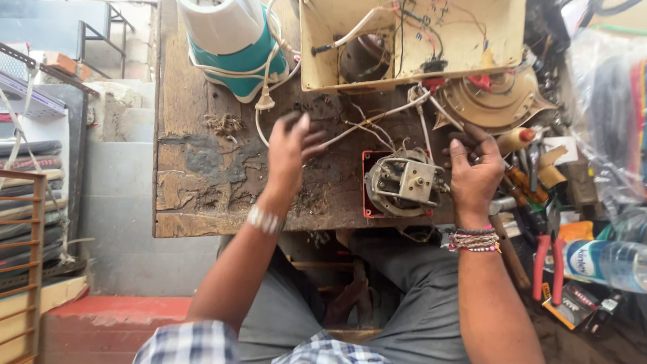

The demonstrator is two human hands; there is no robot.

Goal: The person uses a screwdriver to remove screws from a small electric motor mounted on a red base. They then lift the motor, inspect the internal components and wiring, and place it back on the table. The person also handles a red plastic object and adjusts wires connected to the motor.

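Right, motor point(403, 183) sits on a red base at the near edge of the worn wooden bench point(195, 182). Right hand point(474, 172) rests just beside it, fingers curled, grip unclear. Left hand point(291, 149) is open, touching a white wire point(377, 116). Further back: beige housing point(411, 40), teal-white appliance point(232, 44).

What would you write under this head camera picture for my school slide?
Two bare hands, left hand and right hand, hover beside a small electric motor on a worn wooden workbench.
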